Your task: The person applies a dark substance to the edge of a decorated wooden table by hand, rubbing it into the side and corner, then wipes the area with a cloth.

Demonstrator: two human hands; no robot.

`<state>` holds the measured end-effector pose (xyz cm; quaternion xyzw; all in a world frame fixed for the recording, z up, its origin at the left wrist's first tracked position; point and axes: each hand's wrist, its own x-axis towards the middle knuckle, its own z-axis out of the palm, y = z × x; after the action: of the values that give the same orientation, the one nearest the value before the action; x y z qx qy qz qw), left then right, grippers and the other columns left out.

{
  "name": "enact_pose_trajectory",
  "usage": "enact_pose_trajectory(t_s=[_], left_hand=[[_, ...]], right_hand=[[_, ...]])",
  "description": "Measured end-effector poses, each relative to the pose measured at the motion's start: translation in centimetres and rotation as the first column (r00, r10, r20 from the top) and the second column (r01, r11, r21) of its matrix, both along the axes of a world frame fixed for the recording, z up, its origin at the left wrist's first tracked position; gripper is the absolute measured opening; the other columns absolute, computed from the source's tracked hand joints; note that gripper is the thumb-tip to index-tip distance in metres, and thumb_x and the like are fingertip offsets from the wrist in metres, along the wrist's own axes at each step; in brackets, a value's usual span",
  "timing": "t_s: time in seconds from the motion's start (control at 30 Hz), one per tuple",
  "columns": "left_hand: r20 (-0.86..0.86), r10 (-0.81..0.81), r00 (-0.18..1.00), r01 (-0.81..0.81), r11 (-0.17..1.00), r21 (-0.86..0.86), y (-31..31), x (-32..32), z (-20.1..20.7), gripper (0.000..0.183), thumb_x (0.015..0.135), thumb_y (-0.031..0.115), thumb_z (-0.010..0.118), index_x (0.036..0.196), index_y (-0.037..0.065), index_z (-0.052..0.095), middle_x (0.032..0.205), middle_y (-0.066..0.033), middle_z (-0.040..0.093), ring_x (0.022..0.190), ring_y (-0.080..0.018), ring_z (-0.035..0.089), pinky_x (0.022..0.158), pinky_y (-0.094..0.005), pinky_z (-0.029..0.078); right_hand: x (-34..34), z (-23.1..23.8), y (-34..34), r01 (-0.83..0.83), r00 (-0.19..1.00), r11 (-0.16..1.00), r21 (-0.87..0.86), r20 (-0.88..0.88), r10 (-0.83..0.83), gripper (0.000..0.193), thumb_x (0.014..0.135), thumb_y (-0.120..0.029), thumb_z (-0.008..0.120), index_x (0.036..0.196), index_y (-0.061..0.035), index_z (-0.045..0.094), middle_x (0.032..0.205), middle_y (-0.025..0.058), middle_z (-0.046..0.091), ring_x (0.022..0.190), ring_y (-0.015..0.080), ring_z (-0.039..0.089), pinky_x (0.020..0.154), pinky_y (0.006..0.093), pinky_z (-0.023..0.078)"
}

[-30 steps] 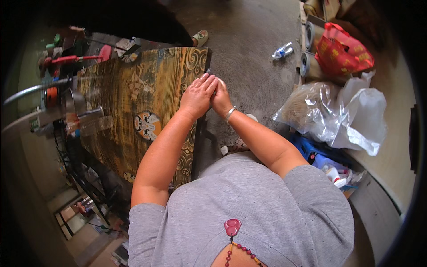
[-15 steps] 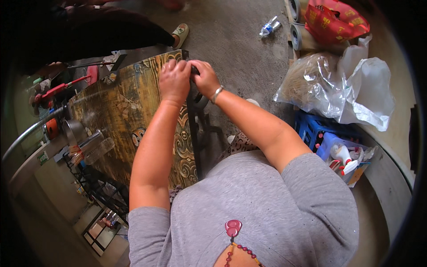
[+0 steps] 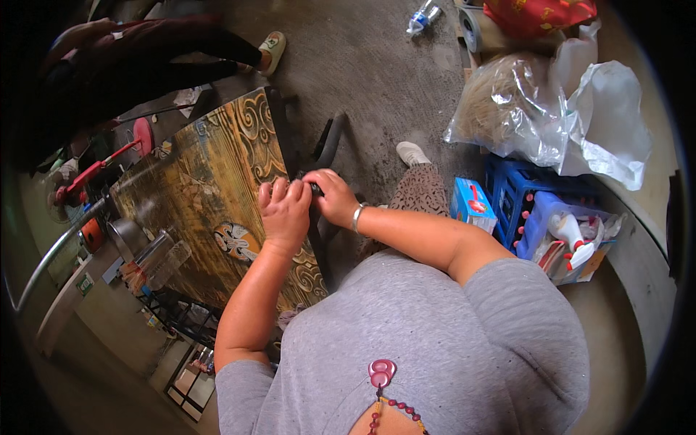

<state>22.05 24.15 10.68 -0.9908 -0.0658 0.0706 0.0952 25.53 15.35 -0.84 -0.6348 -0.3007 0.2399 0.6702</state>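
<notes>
A table (image 3: 185, 206) with a weathered wood-look top, pale scrolls along its border and a painted mask stands to my left. At its dark right edge my left hand (image 3: 285, 212) lies on the border, fingers bent and close together; whatever they grip is hidden under them. Right beside it, my right hand (image 3: 333, 201) is closed around a small black object (image 3: 317, 189), of which only a bit shows by the thumb. Its kind is unclear.
A person's shoe (image 3: 272, 52) is beyond the table. Clear plastic bags (image 3: 536, 109), a blue crate (image 3: 507, 192), a spray bottle (image 3: 569, 232) and a small blue box (image 3: 473, 205) stand on the right. A plastic bottle (image 3: 423, 17) lies on the floor. A curved black bar (image 3: 332, 138) juts out beside the table.
Both hands have moved together along the table edge, from its far corner toward my body. The view has shifted a little, and the far border scrolls are now uncovered.
</notes>
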Motion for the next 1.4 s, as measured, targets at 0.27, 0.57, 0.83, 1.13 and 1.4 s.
enact_pose_trajectory(t_s=[0.27,0.57,0.83,1.13,1.4], left_hand=[[0.052,0.01,0.999,-0.017,0.99,0.137,6.2,9.8,-1.3,0.005,0.069,0.016,0.051,0.071,0.018,0.056,0.071,0.0038,0.052,0.08,-0.0147,0.05,0.078,-0.0333,0.032],[-0.198,-0.088,0.976,0.066,0.991,-0.113,-0.2,0.0,-1.0,0.01,0.065,0.017,0.052,0.073,0.012,0.056,0.072,-0.002,0.048,0.082,-0.0207,0.046,0.084,-0.0393,0.032],[0.03,0.002,1.0,-0.007,0.989,0.151,2.8,4.2,-1.2,0.009,0.07,0.016,0.05,0.077,0.015,0.056,0.079,0.0017,0.053,0.091,-0.0171,0.048,0.092,-0.0423,0.025],[0.201,0.017,0.98,-0.029,0.998,0.06,5.7,4.9,0.8,0.008,0.07,0.02,0.057,0.077,0.019,0.058,0.079,0.0053,0.058,0.079,-0.014,0.054,0.076,-0.0324,0.035],[0.2,0.113,0.973,-0.111,0.994,-0.017,4.3,2.1,-0.1,0.014,0.074,0.015,0.056,0.086,0.018,0.06,0.084,0.002,0.058,0.079,-0.0164,0.054,0.075,-0.0341,0.038]], right_hand=[[9.6,-0.9,8.4,0.184,0.959,0.982,0.044,0.211,-0.189,0.029,0.064,-0.002,0.052,0.092,-0.0062,0.054,0.093,0.0124,0.056,0.093,0.032,0.05,0.082,0.0382,0.041],[-0.8,-1.1,-1.2,-0.166,0.985,0.983,-0.073,-0.064,0.162,0.031,0.065,-0.003,0.059,0.094,-0.0046,0.048,0.089,0.0142,0.053,0.086,0.0335,0.05,0.078,0.038,0.042],[5.1,-0.1,4.0,0.071,0.978,0.994,0.089,0.188,-0.087,0.031,0.063,-0.002,0.053,0.093,-0.0052,0.052,0.096,0.0142,0.052,0.094,0.034,0.047,0.083,0.0389,0.04],[6.8,2.4,5.6,0.107,0.976,0.99,0.09,0.181,-0.122,0.029,0.063,-0.006,0.062,0.091,-0.0058,0.055,0.093,0.0106,0.058,0.089,0.0302,0.052,0.082,0.0374,0.041],[5.5,2.2,4.4,0.058,0.98,0.99,0.127,0.181,-0.081,0.03,0.06,0.001,0.055,0.089,-0.0049,0.055,0.09,0.0113,0.056,0.088,0.0307,0.052,0.082,0.0378,0.042]])
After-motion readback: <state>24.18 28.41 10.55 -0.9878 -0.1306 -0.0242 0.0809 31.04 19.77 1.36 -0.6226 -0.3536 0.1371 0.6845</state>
